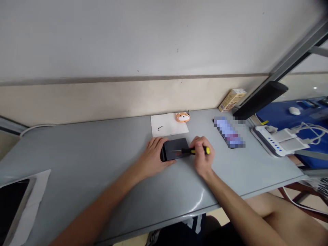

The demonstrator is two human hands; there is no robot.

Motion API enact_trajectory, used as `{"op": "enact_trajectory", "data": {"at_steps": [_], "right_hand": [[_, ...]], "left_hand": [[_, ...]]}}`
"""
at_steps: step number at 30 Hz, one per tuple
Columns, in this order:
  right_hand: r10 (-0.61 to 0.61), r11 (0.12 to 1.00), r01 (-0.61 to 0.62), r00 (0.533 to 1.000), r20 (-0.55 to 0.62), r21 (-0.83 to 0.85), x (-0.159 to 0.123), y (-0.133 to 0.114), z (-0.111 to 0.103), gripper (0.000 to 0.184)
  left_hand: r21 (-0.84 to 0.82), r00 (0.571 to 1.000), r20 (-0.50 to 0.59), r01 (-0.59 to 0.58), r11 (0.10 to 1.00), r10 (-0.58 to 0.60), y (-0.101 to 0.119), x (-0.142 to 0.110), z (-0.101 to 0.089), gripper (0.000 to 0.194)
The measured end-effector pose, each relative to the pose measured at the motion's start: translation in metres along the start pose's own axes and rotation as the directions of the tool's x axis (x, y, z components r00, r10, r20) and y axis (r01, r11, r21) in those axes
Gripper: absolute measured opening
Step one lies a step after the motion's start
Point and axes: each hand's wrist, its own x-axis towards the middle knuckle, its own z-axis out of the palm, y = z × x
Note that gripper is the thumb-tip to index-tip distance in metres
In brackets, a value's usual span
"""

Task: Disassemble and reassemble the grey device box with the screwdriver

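Observation:
My left hand (153, 155) is closed around the left end of a flat dark box-shaped device (179, 145), its thumb along the near edge. My right hand (203, 153) grips a screwdriver (188, 150) with a black and yellow handle. The thin metal shaft points left across the top of the device. Whether its tip touches the surface, I cannot tell. Just behind the device lies a white sheet of paper (166, 126), with several tiny black pieces (160, 128), possibly screws, on it. An orange and white animal-faced case (182, 117) rests at the paper's right corner.
A phone (229, 132) lies to the right on the grey table (102, 147). Beyond it stand a small carton (232, 100) and a white power strip (274, 140) with plugs and cables. At the left front is a dark-screened tablet-like device (14, 205) on white paper.

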Motion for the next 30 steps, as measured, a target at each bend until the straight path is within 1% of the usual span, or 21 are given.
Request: {"op": "enact_trajectory", "data": {"at_steps": [2,4,5,8,11,15,18,20,27,30], "right_hand": [[0.085,0.996,-0.082,0.991,0.107,-0.028,-0.004,0.001,0.004,0.028],[0.134,0.988,-0.123,0.983,0.123,-0.09,-0.003,0.002,0.005,0.029],[0.145,0.984,-0.133,0.984,0.101,-0.116,-0.002,0.001,0.004,0.03],[0.179,0.975,-0.181,0.983,-0.026,-0.132,0.006,0.001,-0.002,0.034],[0.23,0.963,-0.243,0.966,-0.117,-0.113,0.014,0.003,-0.009,0.035],[0.305,0.946,-0.32,0.928,-0.213,-0.042,0.021,0.008,-0.017,0.035],[0.362,0.931,-0.362,0.902,-0.237,0.042,0.022,0.01,-0.018,0.033],[0.378,0.925,-0.372,0.893,-0.245,0.07,0.022,0.01,-0.019,0.033],[0.349,0.937,-0.343,0.892,-0.288,0.073,0.022,0.009,-0.021,0.031],[0.389,0.921,-0.377,0.878,-0.278,0.1,0.022,0.01,-0.021,0.03]], "left_hand": [[0.013,1.0,0.001,-0.018,1.0,0.018,-0.003,0.0,0.002,0.074],[0.028,1.0,0.004,-0.031,0.999,0.031,-0.005,0.001,0.003,0.075],[0.032,0.999,0.008,-0.036,0.999,0.036,-0.005,0.001,0.004,0.075],[0.038,0.998,0.037,-0.047,0.998,0.046,-0.005,0.001,0.003,0.077],[0.036,0.998,0.042,-0.055,0.998,0.053,-0.005,0.002,0.003,0.079],[0.04,0.996,0.004,-0.089,0.995,0.089,-0.008,0.003,0.007,0.078],[0.059,0.993,-0.027,-0.115,0.992,0.117,-0.009,0.002,0.009,0.077],[0.07,0.991,-0.042,-0.121,0.99,0.124,-0.009,0.0,0.011,0.076],[0.103,0.989,-0.06,-0.129,0.986,0.135,-0.004,-0.005,0.011,0.068],[0.104,0.99,-0.07,-0.118,0.987,0.126,-0.004,-0.006,0.011,0.067]]}}
